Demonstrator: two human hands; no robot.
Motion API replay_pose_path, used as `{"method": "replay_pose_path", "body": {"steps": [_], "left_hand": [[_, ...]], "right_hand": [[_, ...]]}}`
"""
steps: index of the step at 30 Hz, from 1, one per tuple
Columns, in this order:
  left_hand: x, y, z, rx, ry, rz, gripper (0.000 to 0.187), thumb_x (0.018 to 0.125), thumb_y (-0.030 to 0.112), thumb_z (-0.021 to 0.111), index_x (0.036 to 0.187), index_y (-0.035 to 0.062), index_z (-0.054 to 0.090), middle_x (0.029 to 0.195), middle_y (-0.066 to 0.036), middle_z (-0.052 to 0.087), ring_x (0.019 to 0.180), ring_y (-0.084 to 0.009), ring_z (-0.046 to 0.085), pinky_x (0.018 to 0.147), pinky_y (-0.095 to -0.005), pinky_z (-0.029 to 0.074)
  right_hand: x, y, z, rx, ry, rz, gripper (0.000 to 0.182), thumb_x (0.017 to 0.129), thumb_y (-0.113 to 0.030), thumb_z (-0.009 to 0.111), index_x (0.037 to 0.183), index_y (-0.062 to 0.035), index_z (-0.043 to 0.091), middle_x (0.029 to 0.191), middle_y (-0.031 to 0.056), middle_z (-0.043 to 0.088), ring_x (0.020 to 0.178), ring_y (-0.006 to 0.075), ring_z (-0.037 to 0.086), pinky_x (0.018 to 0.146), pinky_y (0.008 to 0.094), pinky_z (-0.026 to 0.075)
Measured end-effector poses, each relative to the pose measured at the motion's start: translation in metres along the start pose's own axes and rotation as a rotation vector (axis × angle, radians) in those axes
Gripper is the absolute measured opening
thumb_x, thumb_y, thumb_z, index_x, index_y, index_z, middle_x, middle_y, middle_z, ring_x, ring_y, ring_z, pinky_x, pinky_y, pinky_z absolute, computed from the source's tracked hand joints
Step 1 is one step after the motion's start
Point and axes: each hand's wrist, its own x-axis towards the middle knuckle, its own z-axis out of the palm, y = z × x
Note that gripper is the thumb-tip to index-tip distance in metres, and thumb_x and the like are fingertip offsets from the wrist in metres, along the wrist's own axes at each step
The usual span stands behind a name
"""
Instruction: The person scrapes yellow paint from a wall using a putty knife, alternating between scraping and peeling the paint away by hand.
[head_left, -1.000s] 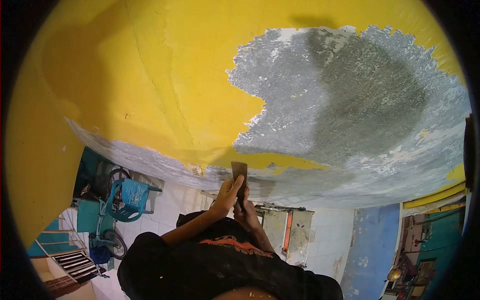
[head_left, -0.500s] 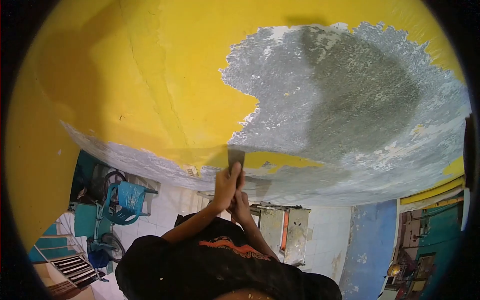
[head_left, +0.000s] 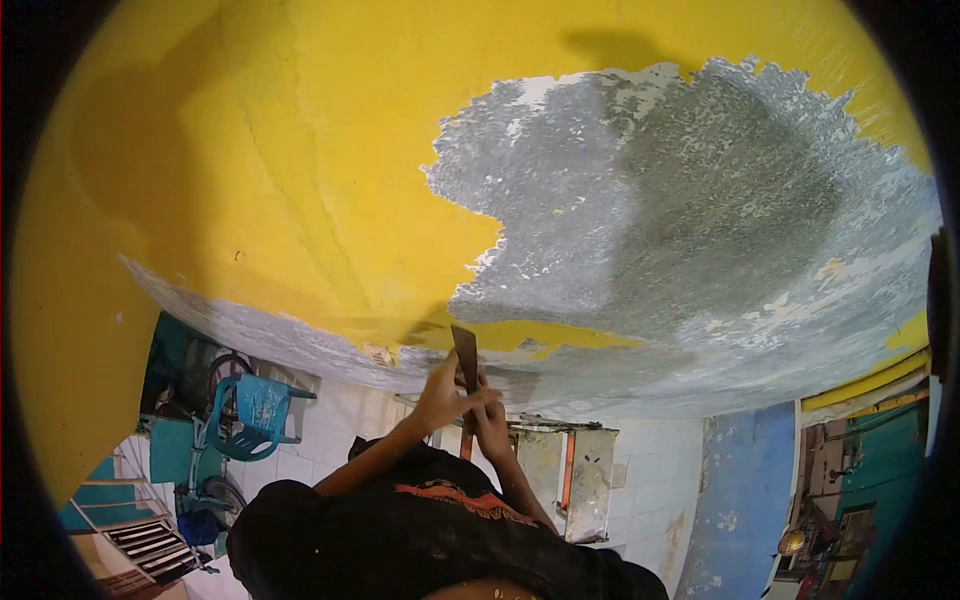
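A flat scraper [head_left: 465,355] points up at the wall, its blade tip close to the lower edge of the yellow paint [head_left: 350,200]. My left hand [head_left: 441,396] is closed around it just below the blade. Lower down, my right hand [head_left: 490,425] closes on the handle, most of which the fingers hide. Above and to the right of the blade spreads a bare grey patch [head_left: 560,230] with ragged, whitish edges. A narrow yellow strip [head_left: 560,337] of paint runs along its underside.
A blue plastic chair [head_left: 258,415] and a bicycle [head_left: 222,495] stand below on the left. A worn cabinet [head_left: 590,480] is behind my right arm. At lower left is a slatted rack [head_left: 150,540]; a blue wall section [head_left: 740,500] lies to the right.
The scraper and both hands have moved down, drawing the blade back from the grey patch's edge. The blade has turned more edge-on, and the view has shifted slightly.
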Motion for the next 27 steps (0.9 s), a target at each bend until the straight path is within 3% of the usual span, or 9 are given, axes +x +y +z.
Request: {"method": "replay_pose_path", "body": {"steps": [2,7,9,11,13,17,20,24,27], "left_hand": [[-0.015,-0.005,0.007,-0.052,-0.151,-0.164,0.043,0.081,0.02,0.067,0.111,0.0,0.042,0.081,-0.01,0.059,0.075,-0.0163,0.061,0.067,-0.0288,0.049],[-0.01,-0.016,0.033,0.061,-0.332,-0.152,0.042,0.087,0.021,0.059,0.116,-0.0005,0.04,0.085,-0.009,0.061,0.076,-0.0163,0.061,0.068,-0.0293,0.049],[-0.002,-0.011,0.045,-0.129,-0.395,-0.192,0.037,0.089,0.017,0.054,0.117,-0.0015,0.038,0.086,-0.009,0.061,0.075,-0.0158,0.061,0.066,-0.0296,0.049],[0.007,-0.007,0.055,-0.146,-0.359,-0.153,0.03,0.09,0.021,0.052,0.107,-0.0018,0.043,0.084,-0.011,0.062,0.071,-0.0164,0.061,0.065,-0.0304,0.049],[0.007,-0.006,0.058,-0.289,-0.353,-0.178,0.044,0.094,0.026,0.042,0.125,-0.0029,0.033,0.088,-0.012,0.06,0.079,-0.0171,0.059,0.069,-0.0283,0.048],[0.0,-0.011,0.051,-0.237,-0.332,-0.059,0.054,0.095,0.038,0.031,0.129,-0.0035,0.034,0.091,-0.015,0.06,0.082,-0.0183,0.058,0.074,-0.0303,0.047],[-0.004,0.008,0.035,-0.532,-0.272,-0.274,0.061,0.092,0.043,0.023,0.124,-0.0047,0.043,0.098,-0.017,0.061,0.082,-0.0208,0.057,0.08,-0.0333,0.044],[-0.008,0.019,0.022,-0.687,-0.271,-0.355,0.063,0.092,0.044,0.02,0.123,-0.0039,0.046,0.091,-0.017,0.063,0.082,-0.0216,0.057,0.078,-0.0336,0.045],[-0.004,0.029,0.019,-0.686,-0.209,-0.353,0.06,0.094,0.048,0.028,0.12,-0.0026,0.048,0.093,-0.017,0.063,0.076,-0.0184,0.058,0.072,-0.0306,0.047]], "right_hand": [[-0.022,0.009,-0.013,0.027,0.03,0.118,0.037,0.094,-0.03,0.047,0.067,-0.0047,0.046,0.055,-0.0037,0.039,0.047,0.0048,0.032,0.043,0.0234,0.025],[-0.043,0.005,-0.026,0.093,0.155,0.13,0.036,0.093,-0.029,0.047,0.068,-0.0037,0.049,0.056,-0.0044,0.04,0.048,0.0041,0.033,0.044,0.0225,0.025],[-0.041,-0.003,-0.031,0.04,0.254,0.092,0.034,0.093,-0.028,0.048,0.071,-0.0028,0.052,0.057,-0.0043,0.042,0.05,0.0042,0.034,0.045,0.0219,0.026],[-0.035,-0.015,-0.036,0.042,0.237,0.057,0.033,0.093,-0.028,0.049,0.072,-0.0022,0.052,0.058,-0.0038,0.044,0.051,0.0041,0.035,0.045,0.0219,0.027],[-0.032,-0.019,-0.038,-0.015,0.225,-0.001,0.033,0.092,-0.028,0.049,0.072,-0.002,0.053,0.058,-0.0036,0.044,0.051,0.0036,0.035,0.046,0.0215,0.028],[-0.033,-0.025,-0.041,0.086,0.024,0.049,0.044,0.094,-0.041,0.041,0.071,-0.0044,0.049,0.053,-0.0034,0.037,0.041,0.0052,0.031,0.038,0.0213,0.023],[-0.033,-0.026,-0.036,0.215,-0.114,0.157,0.048,0.093,-0.048,0.037,0.077,-0.0041,0.049,0.055,-0.002,0.039,0.04,0.0059,0.03,0.037,0.0205,0.023],[-0.036,-0.038,-0.032,0.699,-0.451,0.457,0.048,0.092,-0.053,0.035,0.079,-0.0073,0.045,0.055,-0.0016,0.038,0.04,0.0062,0.029,0.036,0.0199,0.022],[-0.025,-0.048,-0.023,0.682,-0.481,0.526,0.046,0.092,-0.051,0.036,0.074,-0.0095,0.04,0.054,-0.003,0.034,0.041,0.0056,0.027,0.036,0.0204,0.02]]}}
